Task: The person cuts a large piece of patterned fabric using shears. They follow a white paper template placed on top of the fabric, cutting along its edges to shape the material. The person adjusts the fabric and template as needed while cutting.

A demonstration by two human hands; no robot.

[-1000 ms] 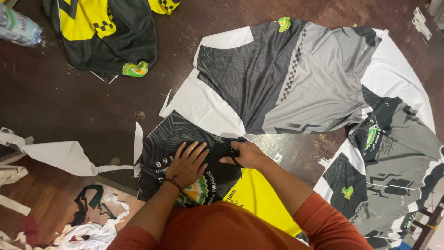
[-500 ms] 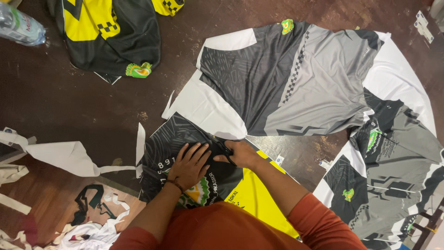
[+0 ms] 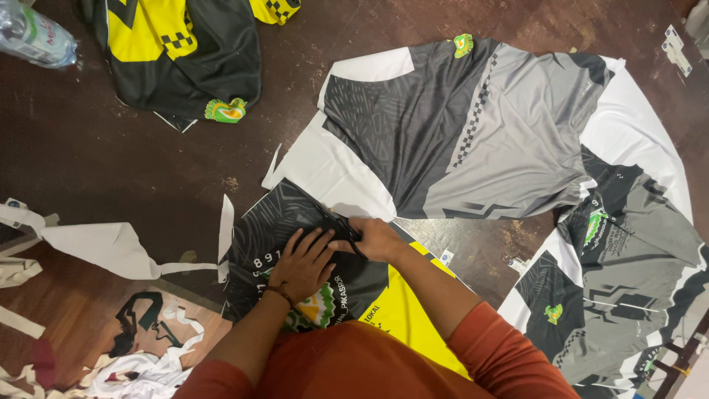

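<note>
Left hand (image 3: 303, 262) flat on black printed fabric (image 3: 273, 236) — right hand (image 3: 373, 238) gripping scissors (image 3: 341, 226)

A clear plastic bottle (image 3: 33, 35) is lying at the top left corner, carrying a pale label with red and blue print. Small white paper tags (image 3: 675, 49) are lying at the top right edge, and another white tag (image 3: 446, 257) is sitting just right of the yellow fabric.

Person's body, head view — rust-orange long-sleeved top, plain knit, no print visible. Sleeves pushed up to about the elbow on both arms; forearms bare. Left hand (image 3: 304, 262): thin dark band at the wrist. Right hand (image 3: 377, 238): no ring or band visible — fingers partly hidden.
</note>
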